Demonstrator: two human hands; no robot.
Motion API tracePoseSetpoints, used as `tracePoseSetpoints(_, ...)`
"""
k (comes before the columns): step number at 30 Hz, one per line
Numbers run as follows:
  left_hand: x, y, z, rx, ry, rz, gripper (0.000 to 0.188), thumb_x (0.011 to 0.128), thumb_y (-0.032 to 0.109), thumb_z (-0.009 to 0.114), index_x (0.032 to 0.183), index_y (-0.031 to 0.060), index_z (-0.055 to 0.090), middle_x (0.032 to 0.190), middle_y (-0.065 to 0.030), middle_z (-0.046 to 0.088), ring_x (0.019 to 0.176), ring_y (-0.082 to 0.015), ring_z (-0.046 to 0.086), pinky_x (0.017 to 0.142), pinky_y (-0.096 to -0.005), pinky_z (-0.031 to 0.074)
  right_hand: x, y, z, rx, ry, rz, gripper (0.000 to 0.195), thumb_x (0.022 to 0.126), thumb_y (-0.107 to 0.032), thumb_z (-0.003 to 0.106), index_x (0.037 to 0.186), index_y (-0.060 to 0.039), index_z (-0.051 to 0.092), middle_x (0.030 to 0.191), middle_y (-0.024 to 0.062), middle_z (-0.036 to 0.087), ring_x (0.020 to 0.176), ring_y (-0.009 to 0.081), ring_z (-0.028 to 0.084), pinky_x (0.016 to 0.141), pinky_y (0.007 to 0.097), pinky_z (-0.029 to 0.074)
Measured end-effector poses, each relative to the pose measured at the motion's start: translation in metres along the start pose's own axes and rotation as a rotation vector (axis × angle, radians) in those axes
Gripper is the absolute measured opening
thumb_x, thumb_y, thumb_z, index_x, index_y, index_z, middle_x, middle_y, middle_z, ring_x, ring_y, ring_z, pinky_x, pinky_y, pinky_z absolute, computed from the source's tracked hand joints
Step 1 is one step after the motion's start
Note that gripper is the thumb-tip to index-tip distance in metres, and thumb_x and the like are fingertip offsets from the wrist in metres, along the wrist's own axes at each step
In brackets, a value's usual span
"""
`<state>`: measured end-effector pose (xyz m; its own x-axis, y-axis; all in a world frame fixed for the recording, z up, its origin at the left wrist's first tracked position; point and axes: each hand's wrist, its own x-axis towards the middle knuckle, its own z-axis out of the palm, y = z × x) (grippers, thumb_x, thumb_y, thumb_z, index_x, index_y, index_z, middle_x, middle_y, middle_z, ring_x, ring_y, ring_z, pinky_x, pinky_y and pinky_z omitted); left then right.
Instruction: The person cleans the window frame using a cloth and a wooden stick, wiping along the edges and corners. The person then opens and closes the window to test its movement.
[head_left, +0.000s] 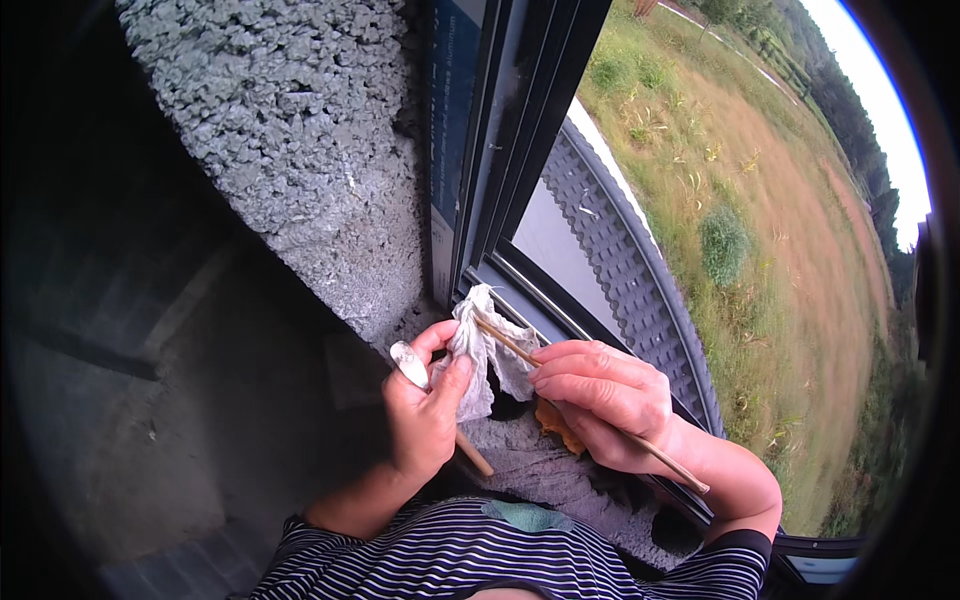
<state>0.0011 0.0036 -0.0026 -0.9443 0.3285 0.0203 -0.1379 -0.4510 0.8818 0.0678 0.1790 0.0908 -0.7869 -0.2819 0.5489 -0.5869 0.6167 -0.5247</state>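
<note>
A crumpled white cloth (474, 352) is pinched between the thumb and fingers of my left hand (427, 405), beside the corner of a dark window frame. A wrapped finger or small white piece (409, 364) shows at that hand; I cannot tell which. Below the same hand sticks out a short wooden handle (474, 453), its other end hidden. My right hand (611, 397) grips a thin wooden stick (660, 456), whose far tip touches the cloth. Part of an orange object (556, 426) is visible under my right hand.
The dark window frame (517, 112) rises beside a rough grey wall edge (300, 135). The frame's bottom track (540, 298) runs behind my hands. Outside lie a tiled roof edge (637, 255) and a grassy field. A rough sill (525, 465) lies between my body and the frame.
</note>
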Motion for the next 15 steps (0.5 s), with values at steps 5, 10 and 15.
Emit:
tracePoseSetpoints(5,0.009,-0.002,0.002,0.119,0.006,0.076,0.033,0.091,-0.002,0.055,0.124,-0.0057,0.053,0.103,-0.004,0.061,0.085,-0.0048,0.054,0.074,-0.0203,0.046,0.005,0.011,0.006,-0.013,0.009,-0.034,0.034,0.063,0.012,0.065,0.097,0.0072,0.062,0.094,0.0184,0.064,0.091,0.0355,0.065,0.079,0.0402,0.054)
tracePoseSetpoints(10,0.016,-0.004,0.003,0.228,0.033,0.141,0.031,0.091,-0.001,0.056,0.122,-0.0053,0.054,0.1,-0.0033,0.061,0.085,-0.0053,0.053,0.075,-0.0208,0.046,0.01,0.021,0.015,-0.059,-0.03,-0.092,0.035,0.061,0.006,0.064,0.096,0.007,0.062,0.095,0.0189,0.064,0.093,0.036,0.065,0.08,0.0412,0.055)
tracePoseSetpoints(15,0.019,-0.006,0.001,0.332,0.051,0.195,0.028,0.091,-0.001,0.057,0.119,-0.0049,0.055,0.098,-0.0024,0.061,0.083,-0.0049,0.053,0.074,-0.0206,0.046,0.016,0.032,0.023,-0.086,-0.036,-0.116,0.033,0.059,0.01,0.065,0.091,0.0035,0.064,0.096,0.0163,0.066,0.095,0.0347,0.066,0.079,0.0404,0.056)
